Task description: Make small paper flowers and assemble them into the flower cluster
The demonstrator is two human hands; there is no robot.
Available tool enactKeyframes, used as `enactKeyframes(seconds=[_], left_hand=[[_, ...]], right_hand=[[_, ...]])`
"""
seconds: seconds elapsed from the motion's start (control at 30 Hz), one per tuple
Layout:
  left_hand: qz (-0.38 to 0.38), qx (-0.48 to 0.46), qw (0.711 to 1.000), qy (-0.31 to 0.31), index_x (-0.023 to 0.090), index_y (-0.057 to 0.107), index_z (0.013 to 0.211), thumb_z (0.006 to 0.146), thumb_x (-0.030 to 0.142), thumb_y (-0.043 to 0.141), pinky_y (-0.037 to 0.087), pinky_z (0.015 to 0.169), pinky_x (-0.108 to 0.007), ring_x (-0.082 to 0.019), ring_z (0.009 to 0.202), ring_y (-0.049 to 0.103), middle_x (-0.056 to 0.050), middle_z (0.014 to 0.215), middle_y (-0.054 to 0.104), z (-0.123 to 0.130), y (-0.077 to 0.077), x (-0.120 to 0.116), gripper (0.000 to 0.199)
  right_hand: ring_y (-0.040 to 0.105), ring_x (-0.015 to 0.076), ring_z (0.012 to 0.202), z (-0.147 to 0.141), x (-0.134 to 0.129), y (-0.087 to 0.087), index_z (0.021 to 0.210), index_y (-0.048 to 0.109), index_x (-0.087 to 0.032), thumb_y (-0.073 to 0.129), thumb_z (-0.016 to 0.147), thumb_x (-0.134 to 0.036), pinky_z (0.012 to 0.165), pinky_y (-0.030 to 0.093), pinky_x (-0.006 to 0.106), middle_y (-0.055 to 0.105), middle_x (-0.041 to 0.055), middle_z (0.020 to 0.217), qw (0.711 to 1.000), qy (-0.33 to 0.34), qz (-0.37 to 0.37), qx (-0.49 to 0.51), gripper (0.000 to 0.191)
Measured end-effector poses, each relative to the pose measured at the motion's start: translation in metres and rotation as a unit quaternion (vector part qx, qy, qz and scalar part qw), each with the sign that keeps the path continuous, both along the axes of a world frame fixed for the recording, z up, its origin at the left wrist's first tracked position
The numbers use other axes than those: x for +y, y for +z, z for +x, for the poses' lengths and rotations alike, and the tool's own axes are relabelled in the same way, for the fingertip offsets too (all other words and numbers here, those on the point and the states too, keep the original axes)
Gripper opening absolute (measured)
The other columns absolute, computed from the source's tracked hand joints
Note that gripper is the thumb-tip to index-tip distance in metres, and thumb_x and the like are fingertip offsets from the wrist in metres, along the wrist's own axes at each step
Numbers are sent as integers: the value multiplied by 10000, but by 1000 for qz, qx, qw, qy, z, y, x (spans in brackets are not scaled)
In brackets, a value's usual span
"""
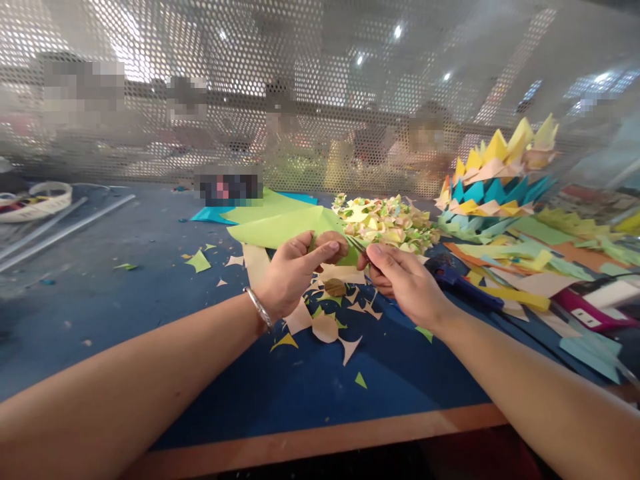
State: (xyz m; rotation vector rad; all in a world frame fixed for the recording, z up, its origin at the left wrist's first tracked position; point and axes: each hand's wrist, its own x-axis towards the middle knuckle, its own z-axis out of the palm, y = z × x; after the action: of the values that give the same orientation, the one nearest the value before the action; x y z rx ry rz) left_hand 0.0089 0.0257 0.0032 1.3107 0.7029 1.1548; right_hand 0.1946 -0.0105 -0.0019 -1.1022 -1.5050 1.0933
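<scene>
My left hand [295,270], with a silver bangle at the wrist, pinches a small peach paper disc [334,241] between thumb and fingers. From the closed fingers of my right hand [400,277] juts a slim two-pronged metal tool [357,245], its tips at the disc's right edge. The grip hides its rear, so I cannot tell whether it is tweezers or small scissors. Below both hands lie a loose peach paper circle [325,328], a yellow-brown disc [335,287] and peach and green offcuts [351,348]. Behind them spreads a light green sheet [285,223].
A heap of small curled paper pieces [385,220] sits behind my right hand. Farther right stand a tiered pointed paper piece [500,177], paper strips [530,267], a blue-handled tool [465,283] and a magenta-and-white power strip [590,307]. A perforated metal screen [300,133] closes off the back.
</scene>
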Motion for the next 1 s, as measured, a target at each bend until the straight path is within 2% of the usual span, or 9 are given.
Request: enactKeyframes(seconds=[0.3, 0.57, 1.0], left_hand=[[9, -23, 999, -30, 157, 621, 833, 842, 240, 689, 435, 726, -238, -115, 792, 616, -8, 830, 674, -2, 2, 1, 108], [17, -20, 999, -19, 166, 638, 832, 828, 254, 702, 406, 633, -238, -116, 716, 637, -11, 802, 695, -1, 1, 3, 109], [42, -9, 999, 0, 174, 647, 869, 823, 300, 713, 405, 627, -255, -134, 717, 646, -25, 830, 714, -1, 2, 3, 150]], right_hand=[[152, 65, 475, 3, 0, 1, 746, 553, -191, 551, 887, -643, 429, 103, 247, 184, -81, 558, 999, 22, -47, 4, 474], [156, 64, 476, 3, -2, 5, 723, 534, -189, 545, 899, -627, 429, 117, 234, 201, -84, 551, 998, 27, -50, 8, 472], [136, 65, 464, 5, -4, 9, 700, 526, -192, 542, 901, -623, 421, 101, 240, 201, -88, 536, 998, 27, -60, 9, 476]])
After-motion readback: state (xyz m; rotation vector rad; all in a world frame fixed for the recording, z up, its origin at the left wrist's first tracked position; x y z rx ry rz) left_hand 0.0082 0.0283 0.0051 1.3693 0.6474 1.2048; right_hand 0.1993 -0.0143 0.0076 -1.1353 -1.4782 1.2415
